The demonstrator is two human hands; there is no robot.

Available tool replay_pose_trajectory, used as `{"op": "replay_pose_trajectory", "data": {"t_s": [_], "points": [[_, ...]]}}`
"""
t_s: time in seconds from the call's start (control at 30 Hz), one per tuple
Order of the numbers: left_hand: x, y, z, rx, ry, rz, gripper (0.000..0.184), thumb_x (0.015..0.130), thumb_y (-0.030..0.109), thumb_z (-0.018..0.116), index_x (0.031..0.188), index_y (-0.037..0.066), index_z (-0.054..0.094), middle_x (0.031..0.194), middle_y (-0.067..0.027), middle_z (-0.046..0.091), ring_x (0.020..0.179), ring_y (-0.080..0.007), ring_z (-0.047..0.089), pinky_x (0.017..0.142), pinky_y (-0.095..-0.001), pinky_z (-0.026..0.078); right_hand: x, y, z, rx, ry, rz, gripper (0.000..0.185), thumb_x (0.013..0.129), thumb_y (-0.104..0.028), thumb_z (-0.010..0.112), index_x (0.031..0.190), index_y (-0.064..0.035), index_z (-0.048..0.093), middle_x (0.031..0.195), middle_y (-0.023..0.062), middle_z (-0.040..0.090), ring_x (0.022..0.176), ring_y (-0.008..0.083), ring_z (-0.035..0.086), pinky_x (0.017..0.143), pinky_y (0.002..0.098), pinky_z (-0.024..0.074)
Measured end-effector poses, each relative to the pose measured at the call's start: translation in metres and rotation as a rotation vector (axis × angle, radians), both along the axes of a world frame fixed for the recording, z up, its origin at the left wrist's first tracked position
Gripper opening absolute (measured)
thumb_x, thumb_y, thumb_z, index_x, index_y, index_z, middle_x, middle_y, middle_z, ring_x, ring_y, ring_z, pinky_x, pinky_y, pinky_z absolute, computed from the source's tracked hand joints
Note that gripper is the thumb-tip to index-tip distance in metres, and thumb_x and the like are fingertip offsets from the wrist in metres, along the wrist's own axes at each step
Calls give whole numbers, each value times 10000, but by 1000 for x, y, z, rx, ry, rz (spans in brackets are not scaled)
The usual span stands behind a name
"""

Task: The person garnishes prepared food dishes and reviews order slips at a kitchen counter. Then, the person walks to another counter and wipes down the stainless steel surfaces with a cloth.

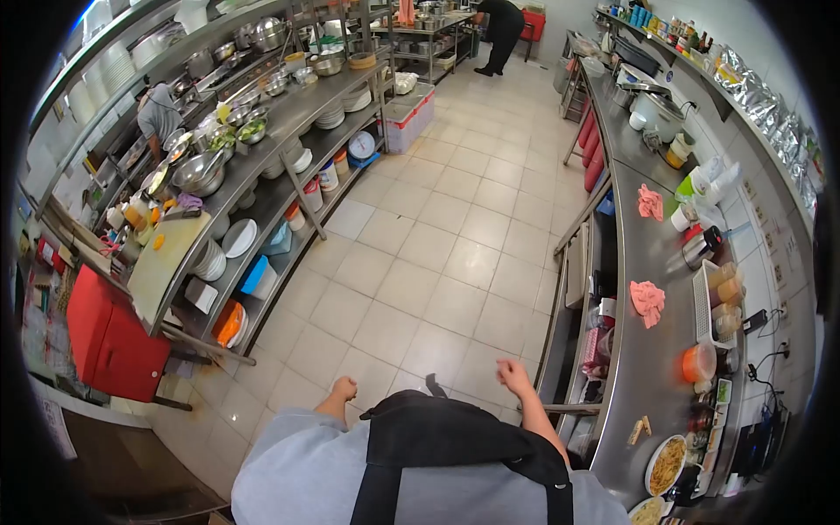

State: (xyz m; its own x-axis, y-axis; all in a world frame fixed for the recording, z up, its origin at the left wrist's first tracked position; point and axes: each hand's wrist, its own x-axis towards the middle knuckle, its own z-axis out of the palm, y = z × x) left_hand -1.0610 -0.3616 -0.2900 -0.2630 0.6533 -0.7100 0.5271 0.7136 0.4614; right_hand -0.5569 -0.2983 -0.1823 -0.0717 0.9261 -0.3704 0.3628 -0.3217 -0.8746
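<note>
My left hand (346, 388) hangs low over the floor tiles in front of my body, its fingers loosely curled with nothing visible in them. On the other side, my right hand (513, 375) is held a little out from the black apron (455, 429), fingers partly bent and apart, holding nothing. Neither hand touches any surface. Closest to the right hand is the steel counter (604, 437), which carries two bowls of food; one is a white bowl of noodle-like food (668, 465). A pink cloth (647, 303) lies crumpled farther along it.
A tiled aisle (420, 289) runs ahead between the counters. On the left, a steel shelf unit (289, 114) holds bowls, plates and tubs, with a red cabinet (114, 332) at its near end. One person in grey works behind it; another in black (503, 35) bends at the back.
</note>
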Motion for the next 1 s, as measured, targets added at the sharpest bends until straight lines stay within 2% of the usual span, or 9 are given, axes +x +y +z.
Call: {"op": "replay_pose_trajectory", "data": {"t_s": [0.1,0.13,0.2,0.3,0.6,0.7,0.83,0.93,1.0], "points": [[-33,-6,-5,-80,19,32,197,777,66,559,951,36,646,703,-144,681,582,-216,659,522,-351,525,74,-89,-104,-376,-311,46,443,926,-441,504,886,-13,609,726,106,642,602,188,616,531,361,488],[-34,-5,-6,-111,31,49,191,774,60,567,948,38,641,690,-143,679,574,-213,656,507,-348,523,115,-148,-185,-137,-668,265,441,915,-438,499,833,-24,630,726,112,634,682,215,640,577,384,492],[-29,7,-12,-137,15,39,188,774,52,570,949,33,635,698,-141,678,577,-211,658,498,-349,522,144,-190,-143,-607,-629,207,404,911,-403,503,857,-24,631,729,107,635,676,208,637,576,373,493],[-10,43,-13,-101,-55,83,185,775,40,574,952,23,626,708,-133,673,578,-212,658,488,-349,521,149,-185,-107,-850,-581,21,352,905,-352,508,893,-23,634,734,100,638,666,197,633,574,357,494],[84,215,52,31,-224,-173,285,820,9,549,1105,1,546,866,-150,656,699,-239,669,552,-350,536,119,18,-137,-603,-322,-330,241,887,-197,524,1000,-22,642,748,79,645,637,166,619,568,309,496],[93,268,66,36,-202,-232,272,829,22,554,1100,2,541,853,-156,657,699,-241,669,554,-361,534,102,157,-100,-262,-66,-436,231,881,-146,529,1036,-21,645,752,72,648,627,155,614,567,293,497],[115,341,62,-3,-56,-220,247,847,49,547,1092,12,545,854,-158,660,692,-236,665,561,-367,534,119,267,42,77,108,-315,297,869,-194,587,1121,-41,623,876,101,658,765,169,631,667,287,515],[142,384,46,108,-231,-30,249,850,61,538,1095,19,549,854,-145,663,690,-233,664,567,-365,534,174,287,83,504,-647,-352,382,776,-212,667,1107,-27,630,962,171,655,941,323,611,879,394,471],[165,403,52,165,-281,-60,250,848,62,536,1094,20,550,852,-138,665,690,-230,665,565,-354,534,220,277,132,481,-614,-705,417,728,-178,667,1119,-40,625,1155,216,573,1106,351,522,966,406,404]]}}
